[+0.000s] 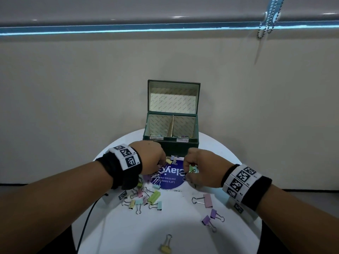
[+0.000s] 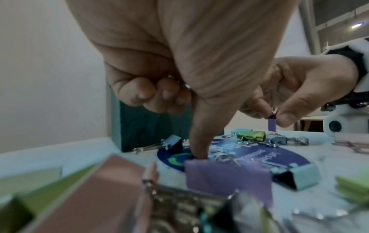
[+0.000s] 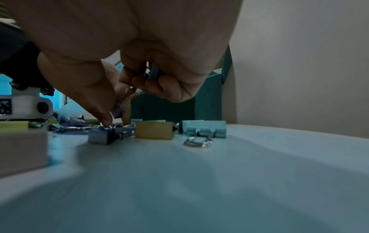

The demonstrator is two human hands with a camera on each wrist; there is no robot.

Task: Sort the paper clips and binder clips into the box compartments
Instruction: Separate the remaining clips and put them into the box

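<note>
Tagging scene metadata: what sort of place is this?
Probably an office or break area. A small round white table against a plain wall, a window blind's bead chain above, and a blue sticker reading "Let's keep our pantries clea…".

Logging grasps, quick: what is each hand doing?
Left hand: fingers curled, contents unclear.
Right hand: pinches a purple binder clip.

1. A plain beige wall (image 1: 73,88) fills the background behind the round white tabletop (image 1: 128,231).
2. Above the wall, a grey roller blind (image 1: 146,8) hangs, and a thin strip of blue daylight (image 1: 110,31) shows under its bottom rail.
3. A beaded metal pull chain (image 1: 264,24) dangles at the upper right.
4. A round blue printed sticker (image 1: 169,177) sits on the tabletop.
5. The room light is dim.
</note>
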